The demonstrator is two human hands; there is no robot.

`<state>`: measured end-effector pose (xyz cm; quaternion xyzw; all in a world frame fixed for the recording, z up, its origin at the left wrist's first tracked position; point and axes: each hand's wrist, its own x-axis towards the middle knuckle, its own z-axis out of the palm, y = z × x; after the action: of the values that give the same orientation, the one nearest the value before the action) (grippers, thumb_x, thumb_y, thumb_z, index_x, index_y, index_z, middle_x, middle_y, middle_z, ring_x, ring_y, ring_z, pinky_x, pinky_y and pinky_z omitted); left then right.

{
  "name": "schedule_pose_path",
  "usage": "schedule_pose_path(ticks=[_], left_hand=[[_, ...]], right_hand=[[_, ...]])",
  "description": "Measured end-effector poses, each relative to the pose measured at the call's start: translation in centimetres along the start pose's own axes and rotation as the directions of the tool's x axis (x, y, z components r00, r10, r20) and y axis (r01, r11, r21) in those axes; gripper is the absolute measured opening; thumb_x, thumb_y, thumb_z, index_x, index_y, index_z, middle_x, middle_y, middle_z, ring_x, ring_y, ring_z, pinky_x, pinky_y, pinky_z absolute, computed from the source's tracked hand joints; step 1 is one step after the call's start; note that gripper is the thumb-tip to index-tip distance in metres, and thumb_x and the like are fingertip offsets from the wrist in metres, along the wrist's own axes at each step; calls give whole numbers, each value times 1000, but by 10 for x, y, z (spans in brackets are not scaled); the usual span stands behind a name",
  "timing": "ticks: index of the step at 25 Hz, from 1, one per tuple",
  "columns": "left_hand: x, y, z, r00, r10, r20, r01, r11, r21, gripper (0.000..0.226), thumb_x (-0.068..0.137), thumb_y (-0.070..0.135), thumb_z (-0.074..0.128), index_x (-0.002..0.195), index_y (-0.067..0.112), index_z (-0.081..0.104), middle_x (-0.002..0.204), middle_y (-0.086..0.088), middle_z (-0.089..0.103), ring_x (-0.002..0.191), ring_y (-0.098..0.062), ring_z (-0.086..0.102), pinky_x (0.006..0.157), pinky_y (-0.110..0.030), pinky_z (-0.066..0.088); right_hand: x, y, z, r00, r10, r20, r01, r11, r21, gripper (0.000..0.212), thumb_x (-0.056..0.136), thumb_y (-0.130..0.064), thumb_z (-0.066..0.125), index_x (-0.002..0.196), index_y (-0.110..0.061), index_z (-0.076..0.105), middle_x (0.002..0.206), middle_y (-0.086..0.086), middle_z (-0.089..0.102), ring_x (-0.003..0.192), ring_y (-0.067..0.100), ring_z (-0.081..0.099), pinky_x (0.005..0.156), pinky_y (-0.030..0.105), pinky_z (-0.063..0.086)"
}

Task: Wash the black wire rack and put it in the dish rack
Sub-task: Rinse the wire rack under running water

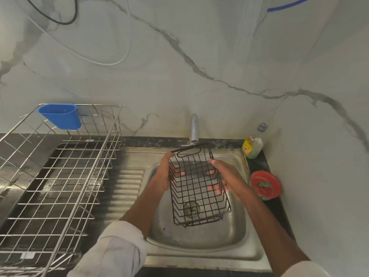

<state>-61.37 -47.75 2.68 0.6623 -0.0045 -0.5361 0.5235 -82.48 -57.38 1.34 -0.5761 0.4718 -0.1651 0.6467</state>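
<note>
The black wire rack, a deep basket with a handle loop at its far end, hangs over the steel sink under the tap. My left hand grips its left side, fingers curled through the wires. On the right side, my right hand holds the rack with fingertips showing inside the basket. No water runs from the tap. The silver dish rack stands on the counter to the left, with no dishes in it.
A blue plastic cup hangs on the dish rack's far end. A dish soap bottle and a red-lidded tub sit on the narrow ledge right of the sink. The ribbed drainboard lies between sink and dish rack.
</note>
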Motion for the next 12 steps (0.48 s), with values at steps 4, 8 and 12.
schedule_pose_path(ticks=[4,8,12], left_hand=[[8,7,-15,992,-120,36,119,992,27,52,92,54,56,91,3,68,67,-11,68,76,-30,61,78,-41,51],[11,8,-34,997,-77,4,76,997,33,38,93,43,61,102,7,66,91,-15,64,71,-30,61,70,-37,53],[13,2,-47,998,-59,-8,59,995,77,30,100,39,62,114,13,58,100,-15,67,75,-34,66,71,-40,57]], right_hand=[[8,-17,16,994,88,-69,-92,995,-49,47,81,-72,61,103,-33,78,95,6,80,82,30,79,69,42,63],[5,-21,40,978,199,-63,-195,979,56,43,90,-57,67,102,-17,77,103,9,77,99,32,72,93,48,58],[-2,-21,48,962,261,-77,-249,958,141,24,96,-42,67,92,-19,69,120,15,71,108,36,65,94,48,55]])
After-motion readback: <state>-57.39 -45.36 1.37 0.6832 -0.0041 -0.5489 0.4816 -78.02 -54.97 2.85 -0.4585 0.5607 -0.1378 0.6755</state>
